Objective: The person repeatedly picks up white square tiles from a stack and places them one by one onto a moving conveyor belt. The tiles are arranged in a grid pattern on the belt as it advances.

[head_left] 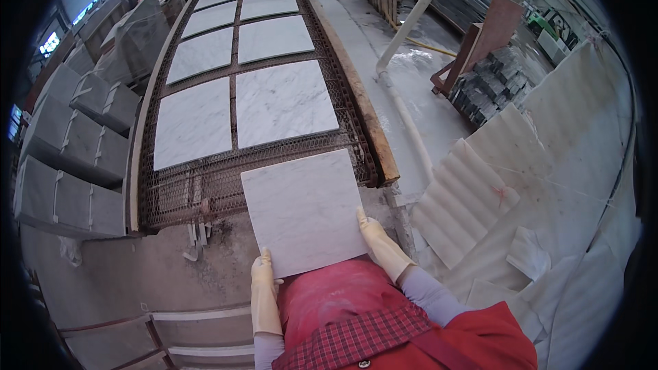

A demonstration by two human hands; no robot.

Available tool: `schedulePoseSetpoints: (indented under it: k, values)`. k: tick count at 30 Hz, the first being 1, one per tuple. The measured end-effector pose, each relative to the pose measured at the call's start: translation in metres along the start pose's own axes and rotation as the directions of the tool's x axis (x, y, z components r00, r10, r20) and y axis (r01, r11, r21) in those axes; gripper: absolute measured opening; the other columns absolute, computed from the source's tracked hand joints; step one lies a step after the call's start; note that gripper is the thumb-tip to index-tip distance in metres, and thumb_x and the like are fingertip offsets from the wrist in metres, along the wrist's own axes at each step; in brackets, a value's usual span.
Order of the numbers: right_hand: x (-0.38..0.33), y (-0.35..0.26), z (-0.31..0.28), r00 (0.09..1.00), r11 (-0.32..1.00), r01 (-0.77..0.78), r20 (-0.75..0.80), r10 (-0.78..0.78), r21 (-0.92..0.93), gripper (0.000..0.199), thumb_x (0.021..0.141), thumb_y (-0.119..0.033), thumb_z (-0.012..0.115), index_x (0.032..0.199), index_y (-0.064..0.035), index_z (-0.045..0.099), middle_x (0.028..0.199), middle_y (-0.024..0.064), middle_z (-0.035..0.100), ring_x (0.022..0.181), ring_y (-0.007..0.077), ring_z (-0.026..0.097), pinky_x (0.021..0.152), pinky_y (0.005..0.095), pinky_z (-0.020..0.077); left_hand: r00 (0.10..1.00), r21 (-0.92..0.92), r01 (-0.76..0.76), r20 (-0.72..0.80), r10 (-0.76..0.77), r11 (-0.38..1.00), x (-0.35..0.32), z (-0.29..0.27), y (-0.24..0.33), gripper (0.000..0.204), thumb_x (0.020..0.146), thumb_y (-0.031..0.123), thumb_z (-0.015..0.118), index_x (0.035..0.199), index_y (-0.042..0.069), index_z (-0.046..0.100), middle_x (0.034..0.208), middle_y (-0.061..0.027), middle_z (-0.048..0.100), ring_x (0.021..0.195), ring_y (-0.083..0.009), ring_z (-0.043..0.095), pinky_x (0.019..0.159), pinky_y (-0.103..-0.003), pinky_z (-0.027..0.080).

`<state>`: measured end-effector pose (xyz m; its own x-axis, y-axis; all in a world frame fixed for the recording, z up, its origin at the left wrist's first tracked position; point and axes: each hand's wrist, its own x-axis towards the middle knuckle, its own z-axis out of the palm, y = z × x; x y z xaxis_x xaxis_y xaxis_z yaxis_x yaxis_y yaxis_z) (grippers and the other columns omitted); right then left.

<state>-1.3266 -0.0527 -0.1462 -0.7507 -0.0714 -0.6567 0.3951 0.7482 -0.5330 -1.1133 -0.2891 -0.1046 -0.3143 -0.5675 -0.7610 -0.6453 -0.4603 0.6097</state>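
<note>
A square white marble tile [301,209] with faint grey veining is held in front of my red apron. My left hand [264,281], in a cream rubber glove, grips its lower left edge with the thumb on top. On the right edge, my right hand [378,238] in a matching glove also has its thumb over the face; the fingers beneath are hidden. Beyond lies a mesh conveyor belt [205,195] carrying two rows of similar tiles. Its closest ones are a left marble tile [194,123] and a right marble tile [284,104].
Strapped stacks of grey slabs [72,144] stand left of the belt. A wooden rail [356,109] edges its right side, with a white pipe [404,113] on the floor beyond. Foam sheets [466,205] and a pile of dark stone strips [493,85] lie to the right.
</note>
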Motion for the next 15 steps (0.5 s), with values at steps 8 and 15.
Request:
schedulePoseSetpoints:
  k: [8, 15]
  values:
    - [0.003, 0.002, 0.002, 0.999, 0.998, -0.047, 0.013, 0.046, 0.033, 0.089, 0.083, -0.078, 0.028, 0.122, -0.0041, 0.06, 0.123, 0.0221, 0.058, 0.119, 0.0367, 0.052, 0.1, 0.0421, 0.0381, 1.0, 0.012, 0.003, 0.013, -0.003, 1.0, 0.001, -0.005, 0.006, 0.061, 0.091, 0.056, 0.049, 0.114, 0.001, 0.059, 0.096, -0.0066, 0.063, 0.07, -0.0197, 0.063, 0.038, -0.028, 0.05]
    - [-0.022, -0.027, -0.014, 0.994, 0.981, -0.09, 0.083, 0.077, 0.173, 0.076, 0.088, -0.061, 0.049, 0.129, 0.002, 0.051, 0.124, 0.0162, 0.058, 0.115, 0.0271, 0.053, 0.096, 0.0386, 0.0405, 1.0, 0.03, 0.018, 0.024, -0.019, 0.999, -0.007, -0.01, 0.023, 0.06, 0.092, 0.055, 0.048, 0.116, 0.001, 0.059, 0.099, -0.0061, 0.064, 0.074, -0.0192, 0.063, 0.039, -0.03, 0.05]
